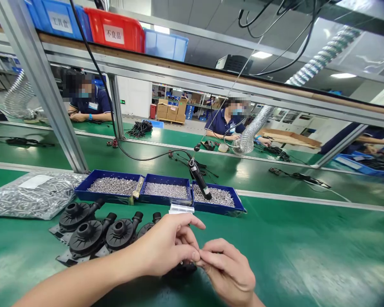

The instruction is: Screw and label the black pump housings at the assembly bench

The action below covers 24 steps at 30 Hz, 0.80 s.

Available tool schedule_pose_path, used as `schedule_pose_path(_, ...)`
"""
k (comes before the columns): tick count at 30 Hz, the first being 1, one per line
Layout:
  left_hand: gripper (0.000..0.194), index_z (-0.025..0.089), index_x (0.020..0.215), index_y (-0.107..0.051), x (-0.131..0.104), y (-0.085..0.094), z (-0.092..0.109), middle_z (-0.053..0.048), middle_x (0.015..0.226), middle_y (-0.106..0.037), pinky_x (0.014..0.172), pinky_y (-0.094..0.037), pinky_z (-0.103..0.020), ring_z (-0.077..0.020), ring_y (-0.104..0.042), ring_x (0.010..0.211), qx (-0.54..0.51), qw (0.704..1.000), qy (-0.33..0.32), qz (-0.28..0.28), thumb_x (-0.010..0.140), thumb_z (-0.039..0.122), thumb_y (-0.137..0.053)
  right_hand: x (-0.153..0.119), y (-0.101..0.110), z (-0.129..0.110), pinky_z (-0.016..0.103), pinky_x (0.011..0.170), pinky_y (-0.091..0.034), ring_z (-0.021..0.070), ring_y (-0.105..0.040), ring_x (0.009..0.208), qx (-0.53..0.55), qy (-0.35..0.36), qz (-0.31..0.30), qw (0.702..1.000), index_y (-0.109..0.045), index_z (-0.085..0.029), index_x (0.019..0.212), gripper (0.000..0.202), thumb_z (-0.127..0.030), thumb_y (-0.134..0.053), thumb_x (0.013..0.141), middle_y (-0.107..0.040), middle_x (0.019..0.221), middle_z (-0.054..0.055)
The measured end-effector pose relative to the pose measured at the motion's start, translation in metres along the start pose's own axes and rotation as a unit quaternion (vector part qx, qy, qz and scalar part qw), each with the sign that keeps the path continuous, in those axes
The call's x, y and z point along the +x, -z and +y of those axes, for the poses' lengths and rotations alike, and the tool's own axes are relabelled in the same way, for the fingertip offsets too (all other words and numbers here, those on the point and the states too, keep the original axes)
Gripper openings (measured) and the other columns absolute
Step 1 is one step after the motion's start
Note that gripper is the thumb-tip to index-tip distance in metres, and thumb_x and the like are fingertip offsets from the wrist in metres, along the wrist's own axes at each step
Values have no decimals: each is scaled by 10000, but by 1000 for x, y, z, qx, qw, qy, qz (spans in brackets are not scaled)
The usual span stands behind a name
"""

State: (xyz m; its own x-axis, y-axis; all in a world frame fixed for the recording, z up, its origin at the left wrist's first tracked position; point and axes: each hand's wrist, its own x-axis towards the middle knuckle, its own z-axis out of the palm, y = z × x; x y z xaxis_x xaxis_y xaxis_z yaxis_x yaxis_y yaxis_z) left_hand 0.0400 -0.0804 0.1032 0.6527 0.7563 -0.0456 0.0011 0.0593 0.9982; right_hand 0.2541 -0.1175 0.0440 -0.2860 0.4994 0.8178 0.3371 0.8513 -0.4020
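My left hand (pixel 169 245) reaches in from the lower left, its thumb and fingers pinched together and its index finger raised. Against its fingertips press those of my right hand (pixel 228 268), also closed in a pinch. Whatever small thing lies between the fingers is too hidden to name. Directly below both hands is a black plastic part (pixel 183 269), mostly covered by them. Left of it, partly behind my left forearm, stand several black pump housings (pixel 120 232) with round ports and side spouts.
Three blue bins (pixel 107 197) of small metal screws line the bench. A black electric screwdriver (pixel 199 178) hangs on a cable over the right bin. A clear bag (pixel 32 198) of screws lies left. Behind the metal frame (pixel 48 85), co-workers (pixel 225 121) sit at another green bench.
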Motion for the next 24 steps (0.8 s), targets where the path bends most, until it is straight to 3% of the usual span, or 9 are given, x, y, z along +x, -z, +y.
schedule_pose_path(2,521,203,1252,-649,0,2,2,-9,832,-781,726,-542,-312,-204,-722,747,2,1000,4,4,754,206,-801,2,4,0,251,648,-531,133,-716,732,-21,2,1,1000,-750,-206,1056,77,-150,-702,1032,-744,855,29)
schedule_pose_path(5,446,216,1234,-692,-3,10,12,4,849,-794,800,-540,-323,-196,-719,770,98,994,-16,46,794,176,-753,5,11,11,266,658,-507,138,-717,742,-48,17,-47,998,-738,-198,1047,53,-206,-687,1057,-740,862,33)
schedule_pose_path(9,281,241,1157,-739,-13,28,27,31,872,-794,857,-518,-308,-186,-730,835,228,965,-56,117,889,175,-688,6,15,35,274,604,-447,152,-682,730,-101,57,-135,984,-730,-175,1124,96,-181,-655,1065,-725,905,64)
schedule_pose_path(12,231,239,1124,-739,-18,39,30,27,910,-787,841,-520,-297,-184,-724,850,270,954,-59,119,917,182,-655,3,13,48,277,596,-423,155,-646,730,-119,44,-157,979,-709,-175,1125,108,-152,-620,1069,-705,914,66)
schedule_pose_path(19,349,268,1197,-736,-21,41,21,6,958,-764,847,-481,-315,-218,-689,930,382,919,-33,93,929,128,-563,2,17,54,282,724,-460,169,-644,864,-56,-108,-208,971,-674,-215,1101,139,-176,-540,1095,-691,983,47)
schedule_pose_path(21,418,281,1270,-723,-23,40,20,-11,962,-754,826,-468,-323,-238,-678,940,416,905,-11,84,928,120,-544,5,26,56,284,773,-469,172,-650,899,-53,-199,-256,945,-689,-230,1048,145,-181,-557,1081,-701,1007,32)
schedule_pose_path(24,500,295,1356,-691,-26,40,18,-33,975,-740,819,-458,-325,-250,-671,939,445,893,7,73,923,107,-528,6,41,61,273,751,-456,182,-659,886,-75,-340,-358,867,-734,-252,1021,101,-217,-785,941,-718,1011,6)
